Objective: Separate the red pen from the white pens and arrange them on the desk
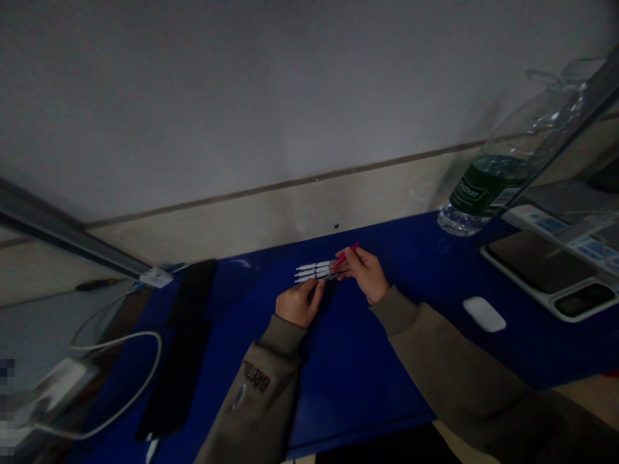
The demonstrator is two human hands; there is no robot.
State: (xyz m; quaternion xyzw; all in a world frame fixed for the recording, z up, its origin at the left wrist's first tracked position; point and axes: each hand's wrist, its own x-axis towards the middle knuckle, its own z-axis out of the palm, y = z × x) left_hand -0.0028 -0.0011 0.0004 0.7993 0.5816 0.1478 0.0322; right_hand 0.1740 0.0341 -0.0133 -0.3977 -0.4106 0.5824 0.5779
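On the blue tabletop (pixel 355 367), several white pens (pixel 314 269) with dark bands lie side by side in a row, their tips pointing left. My left hand (pixel 296 304) is at the near side of this row, thumb and fingers closed on the nearest pen. A red pen (pixel 345 256) slants up between the thumb and fingers of my right hand (pixel 366 272), which is closed on it just over the right ends of the white pens. My fingers partly hide those right ends.
To the right are a clear plastic bottle (pixel 483 187) with a green label, a white mouse-like object (pixel 484 314) and a kitchen scale (pixel 546 264). Dark flat panels (pixel 176 361) and a white cable (pixel 159 361) lie left. A wall (pixel 271 116) rises behind the table.
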